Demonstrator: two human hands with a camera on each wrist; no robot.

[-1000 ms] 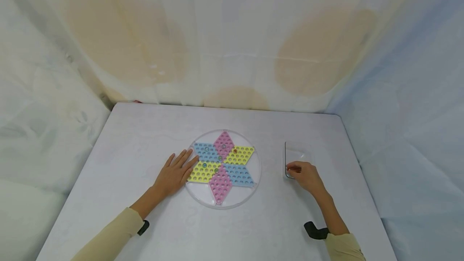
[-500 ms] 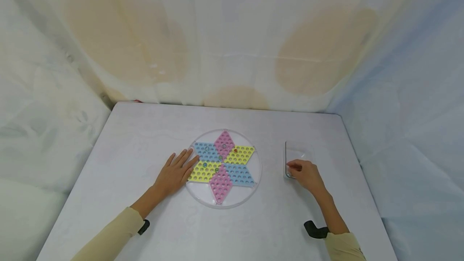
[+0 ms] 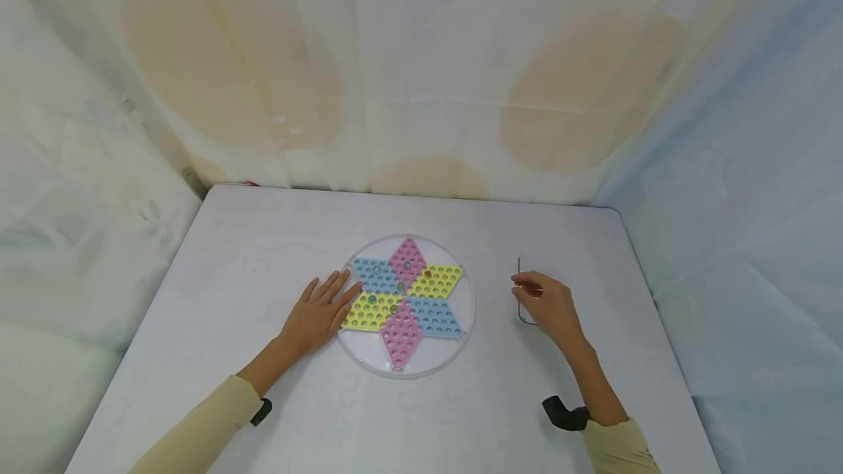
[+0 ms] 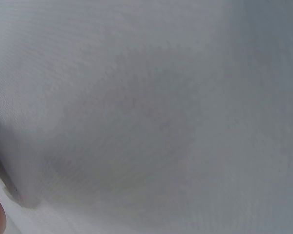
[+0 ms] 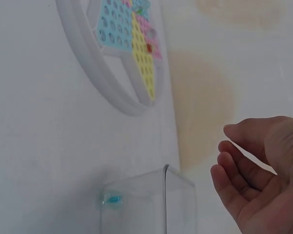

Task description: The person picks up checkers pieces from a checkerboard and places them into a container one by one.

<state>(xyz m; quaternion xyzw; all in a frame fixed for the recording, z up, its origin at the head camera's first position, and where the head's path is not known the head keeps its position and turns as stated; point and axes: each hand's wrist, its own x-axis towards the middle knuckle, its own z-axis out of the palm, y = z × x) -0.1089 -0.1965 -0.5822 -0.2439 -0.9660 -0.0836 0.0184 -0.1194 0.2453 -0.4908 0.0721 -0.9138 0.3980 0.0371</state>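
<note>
My left hand rests flat with fingers spread over the left edge of a round, clear-rimmed Chinese checkers board. Pink, yellow and blue star points full of holes cover the board, and several glass marbles sit in them. To the right, my right hand is above a clear plastic box, with thumb and fingers bent toward each other. I cannot tell whether a marble is between its fingertips. In the right wrist view a marble with blue inside shows at the box's corner. The left wrist view is mostly blurred pale cloth.
A pale cloth covers the table. Patterned curtains hang behind it and on both sides. The box stands a short way to the right of the board.
My right hand has lifted from the box's near left corner and shifted slightly away and to the left. The left hand and the board have stayed put.
</note>
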